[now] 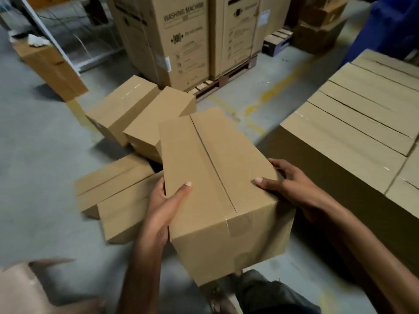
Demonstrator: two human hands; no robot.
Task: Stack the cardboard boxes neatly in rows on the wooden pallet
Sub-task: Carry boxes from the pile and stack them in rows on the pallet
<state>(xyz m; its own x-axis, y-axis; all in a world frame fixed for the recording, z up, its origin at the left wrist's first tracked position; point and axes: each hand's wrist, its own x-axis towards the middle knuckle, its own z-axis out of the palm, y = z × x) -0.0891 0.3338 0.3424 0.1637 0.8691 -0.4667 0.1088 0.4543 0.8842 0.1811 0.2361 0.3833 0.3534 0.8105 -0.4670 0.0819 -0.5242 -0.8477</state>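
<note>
I hold a long taped cardboard box (217,177) in front of me, raised above the floor. My left hand (165,205) grips its left side with the thumb on top. My right hand (292,184) clasps its right edge. Several loose boxes (127,109) lie in a jumble on the floor to the left, behind and beside the held box. On the right stands the stack of boxes in rows (353,132), its flat top level with my arms. The pallet under that stack is hidden.
Tall washing machine cartons (181,37) stand on a wooden pallet (224,81) at the back. A brown box (52,66) sits by a white rack far left. More cartons (317,21) and a blue cover (390,26) are far right. Grey concrete floor lies between.
</note>
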